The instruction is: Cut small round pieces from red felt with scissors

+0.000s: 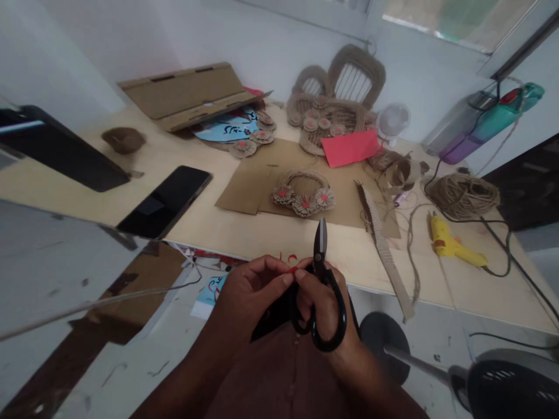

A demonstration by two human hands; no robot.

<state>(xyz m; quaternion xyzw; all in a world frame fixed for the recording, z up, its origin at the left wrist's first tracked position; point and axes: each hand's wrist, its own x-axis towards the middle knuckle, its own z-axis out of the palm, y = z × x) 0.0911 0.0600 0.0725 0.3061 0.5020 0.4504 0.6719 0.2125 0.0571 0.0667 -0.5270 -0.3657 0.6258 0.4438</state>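
My right hand (321, 297) grips black scissors (321, 273) by the handles, blades pointing up and closed. My left hand (251, 288) is closed, and both hands pinch a tiny red scrap (292, 269) together at the table's front edge. Just beyond, on a brown cardboard sheet (262, 174), lies a jute ring with three paper flowers (302, 195). A red paper sheet (349, 147) leans against a jute-wrapped piece (336, 87) at the back.
A dark phone (166, 201) and a black device (56, 148) lie at left. A yellow glue gun (452, 243), a twine coil (463, 195), a corrugated strip (384, 250) and a small white fan (392, 119) sit at right. Folded cardboard (187, 93) is at the back; a stool (510, 378) stands below.
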